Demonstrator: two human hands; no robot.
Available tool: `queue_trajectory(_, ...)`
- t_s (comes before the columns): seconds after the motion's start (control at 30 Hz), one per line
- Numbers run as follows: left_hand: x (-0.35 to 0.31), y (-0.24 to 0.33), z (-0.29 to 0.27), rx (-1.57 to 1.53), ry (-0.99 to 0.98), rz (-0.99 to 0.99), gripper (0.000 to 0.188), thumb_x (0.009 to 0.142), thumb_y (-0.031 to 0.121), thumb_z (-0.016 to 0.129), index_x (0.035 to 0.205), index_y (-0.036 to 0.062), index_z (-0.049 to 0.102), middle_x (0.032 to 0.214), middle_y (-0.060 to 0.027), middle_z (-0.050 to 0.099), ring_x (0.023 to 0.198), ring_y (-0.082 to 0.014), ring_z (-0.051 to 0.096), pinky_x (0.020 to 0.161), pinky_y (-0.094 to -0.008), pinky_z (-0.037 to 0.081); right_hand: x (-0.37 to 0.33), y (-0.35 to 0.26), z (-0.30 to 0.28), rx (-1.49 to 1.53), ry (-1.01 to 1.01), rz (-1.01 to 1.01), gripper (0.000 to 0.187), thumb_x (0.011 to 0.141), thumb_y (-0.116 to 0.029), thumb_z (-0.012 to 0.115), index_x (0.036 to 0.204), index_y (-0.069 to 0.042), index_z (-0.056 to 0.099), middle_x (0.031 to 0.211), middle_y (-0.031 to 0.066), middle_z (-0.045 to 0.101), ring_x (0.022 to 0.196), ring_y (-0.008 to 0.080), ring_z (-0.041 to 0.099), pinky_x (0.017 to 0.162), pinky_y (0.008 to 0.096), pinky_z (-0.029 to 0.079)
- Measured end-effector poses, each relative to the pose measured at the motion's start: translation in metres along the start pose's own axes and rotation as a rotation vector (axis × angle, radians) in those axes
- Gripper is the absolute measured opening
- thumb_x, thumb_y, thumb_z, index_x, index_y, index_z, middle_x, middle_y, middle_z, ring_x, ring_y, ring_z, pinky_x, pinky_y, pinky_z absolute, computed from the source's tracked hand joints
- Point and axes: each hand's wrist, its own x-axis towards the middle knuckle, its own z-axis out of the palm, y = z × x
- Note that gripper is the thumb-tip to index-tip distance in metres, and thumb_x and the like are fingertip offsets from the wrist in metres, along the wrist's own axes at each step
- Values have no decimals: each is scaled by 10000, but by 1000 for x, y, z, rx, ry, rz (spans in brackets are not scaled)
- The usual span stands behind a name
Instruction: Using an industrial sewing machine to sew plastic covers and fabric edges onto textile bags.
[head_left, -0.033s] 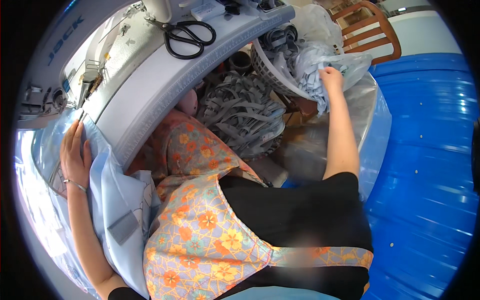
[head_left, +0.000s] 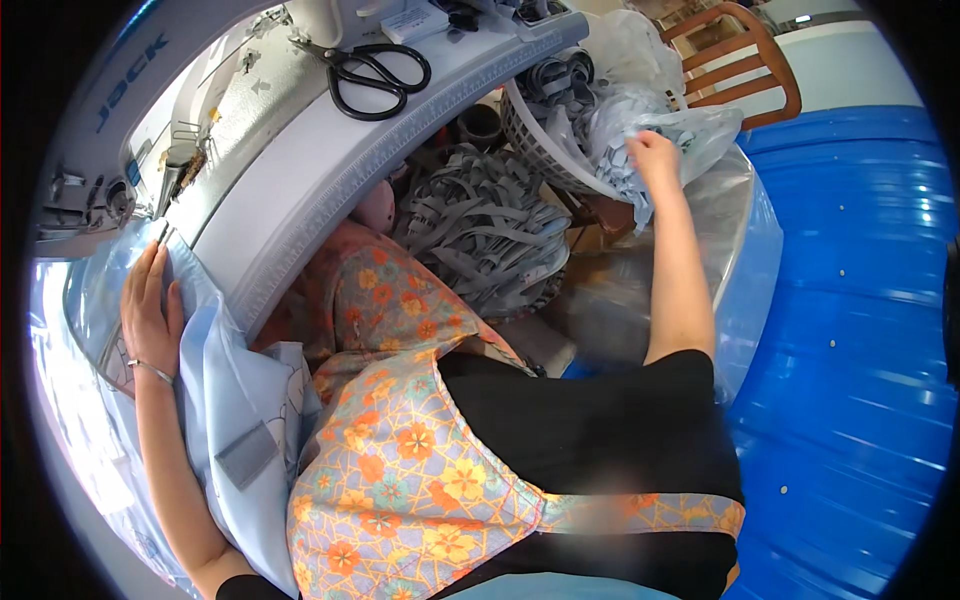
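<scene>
My left hand (head_left: 150, 318) lies flat on light blue fabric (head_left: 228, 385), its fingertips close to the sewing machine's needle area (head_left: 163, 228). A grey rectangular patch (head_left: 248, 455) shows on that fabric, which drapes down beside my lap. My right hand (head_left: 655, 158) is stretched out over a grey plastic basket (head_left: 522, 122). Its fingers are pinched together above a heap of small light blue fabric pieces (head_left: 622, 172) in a clear plastic bag (head_left: 715, 128). Whatever sits between those fingertips is too small to make out.
Black-handled scissors (head_left: 378, 82) rest on the machine table (head_left: 300, 185), by its ruler-marked edge. Below are a pile of grey fabric strips (head_left: 485, 225) and a large clear plastic bag (head_left: 725, 260). A wooden chair (head_left: 775, 65) stands behind; bright blue sheeting (head_left: 850, 330) spreads right.
My right hand has shifted slightly left above the fabric pieces. The left hand and the fabric under it stay in place.
</scene>
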Motion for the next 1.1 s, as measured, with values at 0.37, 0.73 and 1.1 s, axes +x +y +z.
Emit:
queue_trajectory(0.37,15,31,-44,-300,104,115,348,914,4,526,1253,35,598,1334,-124,570,1266,-281,518,1068,-386,391,-126,-204,-49,199,-222,-659,183,905,-141,612,998,2,680,702,40,637,648,108,564,616,257,444)
queue_trajectory(0.73,65,109,-85,-1363,0,-230,254,964,297,598,956,58,685,737,60,591,598,-3,412,550,-174,365,-150,-364,-32,625,-1235,-700,73,913,-69,637,893,-4,612,702,-1,565,584,57,503,507,180,379)
queue_trajectory(1.1,54,72,-60,-1303,-30,-138,394,972,321,506,1170,6,636,1074,-101,686,985,-219,649,986,-333,431,-193,-412,-13,946,-1382,-767,186,944,-138,595,813,-6,597,735,61,605,600,109,559,514,215,413)
